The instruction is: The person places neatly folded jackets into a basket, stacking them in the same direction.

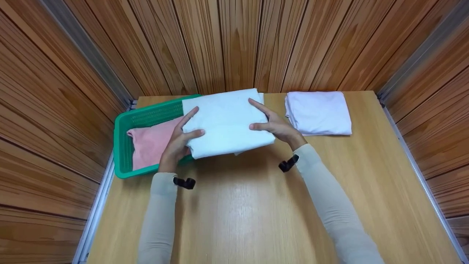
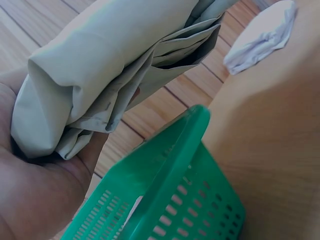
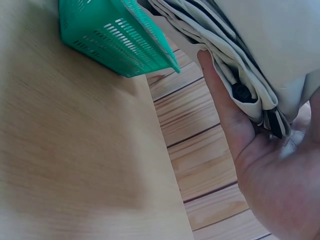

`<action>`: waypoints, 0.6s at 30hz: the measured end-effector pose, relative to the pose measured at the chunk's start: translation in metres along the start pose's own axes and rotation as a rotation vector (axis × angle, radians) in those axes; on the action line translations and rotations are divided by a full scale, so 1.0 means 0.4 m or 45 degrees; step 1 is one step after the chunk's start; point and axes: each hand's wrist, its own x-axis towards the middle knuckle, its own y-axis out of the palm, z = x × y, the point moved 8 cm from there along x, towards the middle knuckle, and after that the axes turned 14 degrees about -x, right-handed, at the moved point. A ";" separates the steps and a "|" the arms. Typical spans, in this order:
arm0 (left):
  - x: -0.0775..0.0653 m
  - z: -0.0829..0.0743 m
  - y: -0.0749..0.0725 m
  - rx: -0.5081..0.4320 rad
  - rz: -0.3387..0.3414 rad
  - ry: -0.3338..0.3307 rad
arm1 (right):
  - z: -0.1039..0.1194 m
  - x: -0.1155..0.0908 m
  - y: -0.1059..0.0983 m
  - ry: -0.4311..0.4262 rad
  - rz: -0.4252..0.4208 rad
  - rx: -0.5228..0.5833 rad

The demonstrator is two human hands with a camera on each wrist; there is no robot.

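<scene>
Both hands hold up a folded white cloth (image 1: 227, 121) in the head view, one at each side edge. My left hand (image 1: 177, 141) grips its left side, thumb and a finger on top and the other fingers hidden underneath. The right side is gripped by my right hand (image 1: 276, 126) in the same way. In the right wrist view the stacked layers (image 3: 220, 45) of the cloth show a small dark round piece and a black strip. From the head, the cloth overlaps the right part of a green basket (image 1: 118, 146), where folded pink cloth (image 1: 150, 145) lies.
A folded pale lavender cloth (image 1: 318, 113) lies at the back right of the wooden table (image 1: 238, 220). Wood-panelled walls (image 1: 238, 44) enclose the back and both sides. Each wrist carries a small black camera (image 1: 186, 182).
</scene>
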 end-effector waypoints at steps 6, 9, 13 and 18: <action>-0.019 -0.017 -0.039 -0.027 -0.026 0.000 | 0.011 0.035 0.032 -0.025 0.026 -0.011; -0.029 -0.023 -0.057 -0.035 -0.042 -0.005 | 0.019 0.048 0.048 -0.020 0.038 -0.006; -0.045 -0.029 -0.082 -0.009 -0.075 -0.019 | 0.029 0.064 0.069 -0.013 0.060 -0.012; -0.064 -0.040 -0.115 0.026 -0.101 -0.008 | 0.041 0.082 0.096 -0.020 0.090 -0.039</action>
